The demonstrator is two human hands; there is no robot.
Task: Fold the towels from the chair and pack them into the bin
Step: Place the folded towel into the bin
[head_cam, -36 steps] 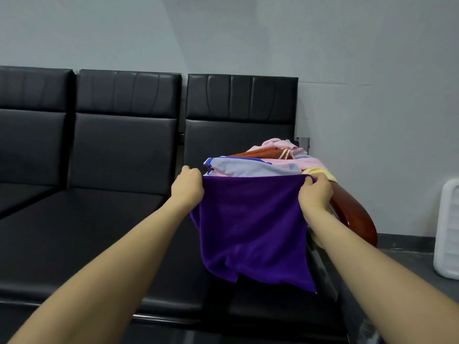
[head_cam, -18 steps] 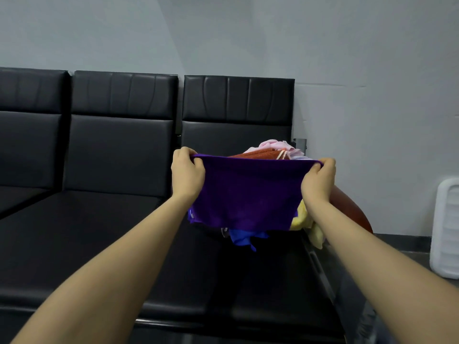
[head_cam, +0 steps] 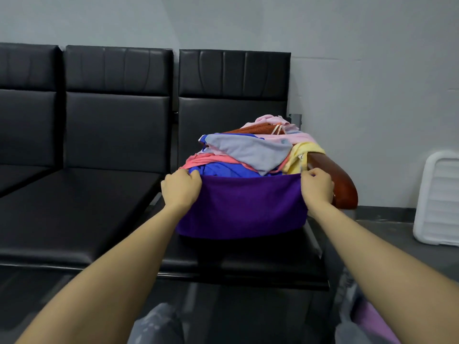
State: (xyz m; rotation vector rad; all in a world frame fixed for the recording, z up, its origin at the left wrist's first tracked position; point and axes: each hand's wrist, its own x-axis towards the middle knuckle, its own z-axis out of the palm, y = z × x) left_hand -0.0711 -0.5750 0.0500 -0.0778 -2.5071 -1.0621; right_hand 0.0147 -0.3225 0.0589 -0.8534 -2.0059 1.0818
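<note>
A purple towel point(head_cam: 244, 206) hangs doubled over in front of the towel pile, stretched flat between my hands. My left hand point(head_cam: 182, 188) pinches its upper left corner and my right hand point(head_cam: 316, 186) pinches its upper right corner. Behind it, a heap of towels point(head_cam: 250, 152) in grey, blue, pink, yellow and rust colours lies on the right seat of the black chair row point(head_cam: 119, 135). The towel's lower fold hangs just above the seat. No bin is plainly in view.
A reddish wooden armrest point(head_cam: 332, 180) runs along the right of the pile, next to my right hand. A white plastic slatted object point(head_cam: 439, 197) leans against the wall on the floor at right. The two seats to the left hold nothing.
The towel first hung full length; my hands lifted its top edge, then lowered it toward me. It now hangs about half as long, folded over, in front of the pile.
</note>
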